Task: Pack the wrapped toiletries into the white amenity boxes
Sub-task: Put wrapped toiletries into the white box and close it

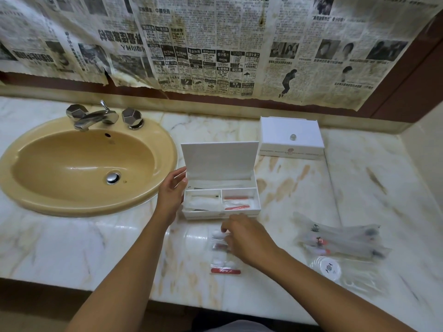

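Just right of the sink, my left hand rests loose-fingered against the open amenity box while my right hand pinches the wrapped packets below it, whose slippery film could slide from my fingers

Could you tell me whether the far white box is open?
No, the far box has its lid down, while the near box stands open.

Two bare forearms come in from the bottom edge, no sleeves, watch or bracelet on them. The left hand and right hand wear no gloves or rings, though the right hand's fingers are blurred.
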The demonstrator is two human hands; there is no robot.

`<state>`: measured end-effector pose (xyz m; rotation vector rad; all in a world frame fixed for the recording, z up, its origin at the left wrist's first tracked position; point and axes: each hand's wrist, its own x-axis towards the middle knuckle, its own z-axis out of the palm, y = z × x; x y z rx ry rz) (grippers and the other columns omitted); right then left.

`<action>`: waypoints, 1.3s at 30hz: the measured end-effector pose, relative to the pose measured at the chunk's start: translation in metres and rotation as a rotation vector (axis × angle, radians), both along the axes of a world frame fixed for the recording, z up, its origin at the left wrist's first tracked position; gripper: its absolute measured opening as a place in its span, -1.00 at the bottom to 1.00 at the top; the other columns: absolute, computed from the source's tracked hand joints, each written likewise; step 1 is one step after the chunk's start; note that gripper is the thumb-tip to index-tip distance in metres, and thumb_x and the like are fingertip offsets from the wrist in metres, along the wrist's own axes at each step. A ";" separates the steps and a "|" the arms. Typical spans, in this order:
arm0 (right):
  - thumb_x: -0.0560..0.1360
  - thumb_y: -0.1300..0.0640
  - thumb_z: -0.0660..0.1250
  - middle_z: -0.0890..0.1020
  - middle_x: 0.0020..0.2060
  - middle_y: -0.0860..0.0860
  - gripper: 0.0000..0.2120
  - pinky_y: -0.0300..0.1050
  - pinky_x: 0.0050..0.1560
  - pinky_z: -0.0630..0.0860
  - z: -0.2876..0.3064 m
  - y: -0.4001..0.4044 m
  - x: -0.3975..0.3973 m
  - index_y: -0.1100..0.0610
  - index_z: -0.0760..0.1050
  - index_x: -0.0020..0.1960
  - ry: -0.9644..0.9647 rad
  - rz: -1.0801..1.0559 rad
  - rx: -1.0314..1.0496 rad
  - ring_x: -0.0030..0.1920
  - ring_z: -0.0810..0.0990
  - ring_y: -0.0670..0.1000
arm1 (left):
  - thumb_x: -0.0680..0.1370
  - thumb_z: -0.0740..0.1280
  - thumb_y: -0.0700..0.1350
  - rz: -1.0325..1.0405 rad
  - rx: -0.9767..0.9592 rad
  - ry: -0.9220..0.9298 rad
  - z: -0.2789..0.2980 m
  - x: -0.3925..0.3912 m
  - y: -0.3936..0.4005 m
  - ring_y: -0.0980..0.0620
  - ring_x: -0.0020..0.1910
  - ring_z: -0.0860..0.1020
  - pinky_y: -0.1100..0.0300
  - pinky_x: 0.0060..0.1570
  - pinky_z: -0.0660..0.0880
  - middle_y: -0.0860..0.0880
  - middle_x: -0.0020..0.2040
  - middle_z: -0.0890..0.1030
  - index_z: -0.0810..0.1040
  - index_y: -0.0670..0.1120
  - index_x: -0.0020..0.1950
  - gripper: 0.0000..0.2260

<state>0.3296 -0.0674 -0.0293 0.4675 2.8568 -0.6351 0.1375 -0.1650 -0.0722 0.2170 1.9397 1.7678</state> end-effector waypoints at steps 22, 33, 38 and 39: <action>0.48 0.32 0.26 0.56 0.10 0.13 -0.74 -0.04 0.02 0.54 0.008 0.060 -0.061 0.16 0.55 0.13 -0.186 -0.106 0.092 0.05 0.57 0.16 | 0.62 0.28 -0.16 0.000 -0.016 -0.003 0.002 0.000 -0.001 0.33 -0.24 0.50 0.25 -0.34 0.31 0.23 0.05 0.57 0.52 0.08 0.23 -0.77; 0.47 0.29 0.17 0.62 0.03 0.13 -0.73 -0.12 -0.09 0.50 -0.001 0.054 -0.061 0.13 0.62 -0.02 -0.247 -0.131 -0.079 0.01 0.60 0.17 | 0.61 0.28 -0.14 -0.007 -0.015 -0.012 0.001 -0.001 0.000 0.29 -0.20 0.46 0.20 -0.25 0.33 0.22 0.06 0.56 0.53 0.07 0.25 -0.77; 0.52 0.15 0.22 0.60 0.07 0.02 -0.76 -0.09 0.05 0.49 0.018 0.043 -0.048 0.07 0.58 0.12 -0.020 -0.125 -0.040 0.11 0.55 0.06 | 0.61 0.29 -0.13 -0.001 -0.010 -0.014 -0.001 -0.001 -0.001 0.30 -0.24 0.47 0.19 -0.25 0.35 0.22 0.06 0.57 0.53 0.09 0.23 -0.77; 0.53 0.13 0.23 0.60 0.06 0.01 -0.76 -0.10 0.04 0.46 0.022 0.036 -0.043 0.07 0.57 0.15 0.030 -0.112 -0.039 0.10 0.54 0.04 | 0.61 0.29 -0.13 0.000 -0.008 -0.010 -0.001 -0.002 -0.001 0.29 -0.23 0.47 0.18 -0.25 0.35 0.21 0.06 0.58 0.54 0.09 0.23 -0.77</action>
